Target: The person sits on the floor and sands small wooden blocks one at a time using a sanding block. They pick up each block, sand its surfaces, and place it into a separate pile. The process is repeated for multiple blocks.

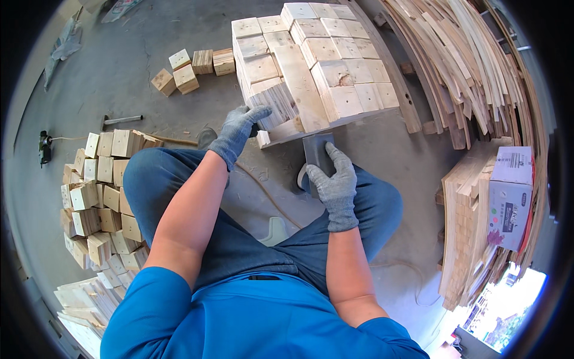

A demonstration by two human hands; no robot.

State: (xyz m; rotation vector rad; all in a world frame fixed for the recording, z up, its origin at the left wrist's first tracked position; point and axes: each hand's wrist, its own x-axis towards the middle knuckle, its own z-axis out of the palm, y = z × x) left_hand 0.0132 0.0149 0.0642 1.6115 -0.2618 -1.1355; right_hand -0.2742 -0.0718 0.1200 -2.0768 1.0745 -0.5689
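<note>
- Stacked wooden blocks [344, 49] stand beyond my knees, pale faces up; the pile's underside and far side are hidden from me.
- My left grip [238, 130], in a grey glove, is at the near left corner, next to a bundle of thin wooden strips [274, 102]; something dark shows beneath the fingers, too covered to identify, and I cannot tell whether they pinch anything.
- My right grip [336, 180], gloved too, pinches a flat grey plate [321, 157], thumb over its face; whether its upper end touches the pile's near edge, I cannot tell.
- Behind plate and glove, my right shoe [301, 178] shows only in part.
- Far to my right stands a printed cardboard box [511, 185] beside timber; I cannot see what it contains.
- Lower left, pale boards [84, 299] run into the dark rim; glare washes out the lower right.
</note>
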